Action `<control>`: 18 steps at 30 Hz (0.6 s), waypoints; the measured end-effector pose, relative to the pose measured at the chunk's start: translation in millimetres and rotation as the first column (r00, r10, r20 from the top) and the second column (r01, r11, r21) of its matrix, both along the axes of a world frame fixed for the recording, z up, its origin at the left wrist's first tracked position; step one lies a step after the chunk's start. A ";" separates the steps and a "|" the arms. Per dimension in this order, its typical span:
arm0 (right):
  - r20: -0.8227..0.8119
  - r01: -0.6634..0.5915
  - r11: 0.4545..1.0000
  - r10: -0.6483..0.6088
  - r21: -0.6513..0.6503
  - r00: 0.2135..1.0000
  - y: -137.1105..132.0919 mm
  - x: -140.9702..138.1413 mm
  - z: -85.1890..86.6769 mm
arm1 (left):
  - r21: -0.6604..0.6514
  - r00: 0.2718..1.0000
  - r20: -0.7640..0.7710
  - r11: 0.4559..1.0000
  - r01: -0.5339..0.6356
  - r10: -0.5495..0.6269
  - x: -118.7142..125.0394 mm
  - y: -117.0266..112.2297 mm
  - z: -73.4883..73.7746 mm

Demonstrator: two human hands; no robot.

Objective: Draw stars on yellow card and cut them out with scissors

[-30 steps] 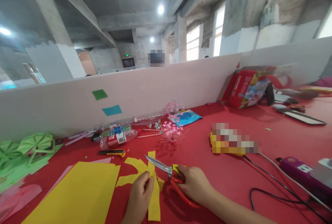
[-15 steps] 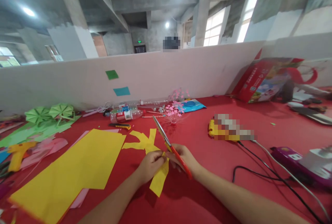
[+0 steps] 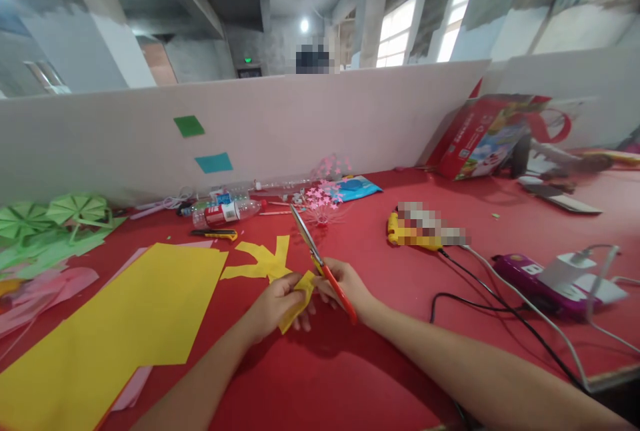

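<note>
My left hand (image 3: 275, 308) is closed on a yellow paper strip (image 3: 299, 298), which looks folded and shorter along its length. My right hand (image 3: 345, 288) grips red-handled scissors (image 3: 320, 261), blades pointing up and away to the left. Its fingertips reach close to the strip's edge; whether they touch it I cannot tell. Just beyond my left hand lie several cut yellow paper strips (image 3: 270, 259) in a fan shape. To the left, large yellow sheets (image 3: 150, 311) rest over pink paper.
A yellow utility knife (image 3: 220, 234), a plastic bottle (image 3: 227, 212) and a pink star decoration (image 3: 323, 198) stand or lie toward the partition (image 3: 270, 124). On the right are a yellow glue gun (image 3: 413, 234), cables and a purple power strip (image 3: 540, 284). Green paper fans (image 3: 80, 212) lie far left.
The yellow strip, earlier hanging long and flat below my hands, is now folded up in my left hand. The scissors stay in my right hand. The view has shifted right and slightly down.
</note>
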State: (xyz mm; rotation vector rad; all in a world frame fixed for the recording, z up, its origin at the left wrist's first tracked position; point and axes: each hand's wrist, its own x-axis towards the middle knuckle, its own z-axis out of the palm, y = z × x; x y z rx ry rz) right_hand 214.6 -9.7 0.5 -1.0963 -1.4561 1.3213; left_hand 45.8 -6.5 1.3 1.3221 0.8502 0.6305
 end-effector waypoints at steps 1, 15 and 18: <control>0.001 0.000 1.000 0.000 -0.001 1.000 -0.2 0.2 0.1 | 0.021 0.999 -0.035 1.000 0.005 -0.004 -1.2 1.1 -1.6; 0.012 0.049 0.998 -0.050 0.036 0.999 0.5 -0.9 -0.8 | 0.118 0.975 -0.214 0.989 0.088 -0.062 -8.3 2.4 16.7; 0.027 0.041 0.998 -0.042 0.046 0.999 -0.3 -0.5 -1.5 | 0.111 0.976 -0.217 0.993 0.029 -0.004 -9.8 -0.6 11.4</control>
